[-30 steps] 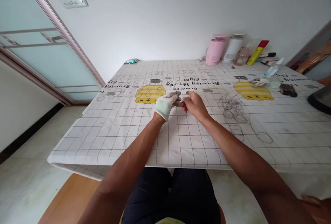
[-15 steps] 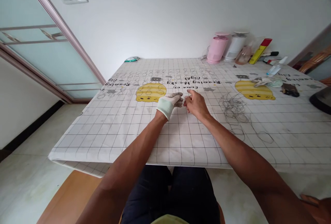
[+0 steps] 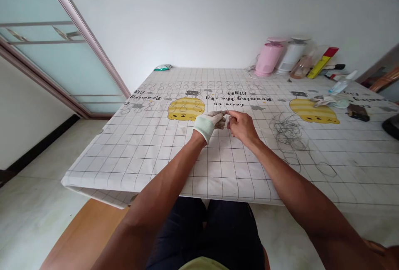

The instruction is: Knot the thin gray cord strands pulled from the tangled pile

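My left hand (image 3: 214, 121), in a whitish knitted glove, is above the middle of the table with its fingers closed together. Facing it, my bare right hand (image 3: 242, 125) has the index finger reaching to the left fingertips, its other fingers curled in. Whatever is pinched between them is too fine to make out. To the right lies a loose tangle of thin dark wire or cord (image 3: 286, 131). Beyond my hands, several thin looped pieces (image 3: 187, 85) are spread in rows over the cloth.
A checked tablecloth (image 3: 131, 166) with yellow bear prints covers the table. Along the wall stand a pink device (image 3: 268, 59), a white device (image 3: 290, 56), a bottle (image 3: 301, 67) and a yellow-red can (image 3: 322, 63). A crumpled glove (image 3: 332, 101) and dark block (image 3: 358, 112) lie right; a green packet (image 3: 163, 67) lies far left.
My right index finger has come down against the left fingertips, closing the small gap between the hands. The whole view has shifted slightly.
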The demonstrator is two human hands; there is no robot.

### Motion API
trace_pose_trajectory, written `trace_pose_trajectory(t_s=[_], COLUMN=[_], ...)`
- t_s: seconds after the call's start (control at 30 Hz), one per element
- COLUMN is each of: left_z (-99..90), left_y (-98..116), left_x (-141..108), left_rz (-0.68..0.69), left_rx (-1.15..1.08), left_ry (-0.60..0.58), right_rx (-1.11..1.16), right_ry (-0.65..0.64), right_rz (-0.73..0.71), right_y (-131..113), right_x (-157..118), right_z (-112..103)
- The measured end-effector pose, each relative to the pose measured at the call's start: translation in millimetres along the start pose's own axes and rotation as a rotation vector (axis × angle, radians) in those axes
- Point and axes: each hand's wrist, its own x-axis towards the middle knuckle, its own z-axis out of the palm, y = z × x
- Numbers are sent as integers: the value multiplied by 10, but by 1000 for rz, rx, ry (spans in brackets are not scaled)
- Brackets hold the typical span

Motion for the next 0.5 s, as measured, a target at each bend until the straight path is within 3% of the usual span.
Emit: trace_pose_trajectory(t_s=[0.13,0.5], left_z=[17,16], left_y=[65,67], left_x=[-44,8], left_rz=[-21,-90], left_rx=[-17,37], left_ry=[6,-3], right_rx=[-125,-140], right_ry=[24,28], right_rz=[-54,-160], right_y=[-3,76], right_x=[-7,14], right_z=[-4,15])
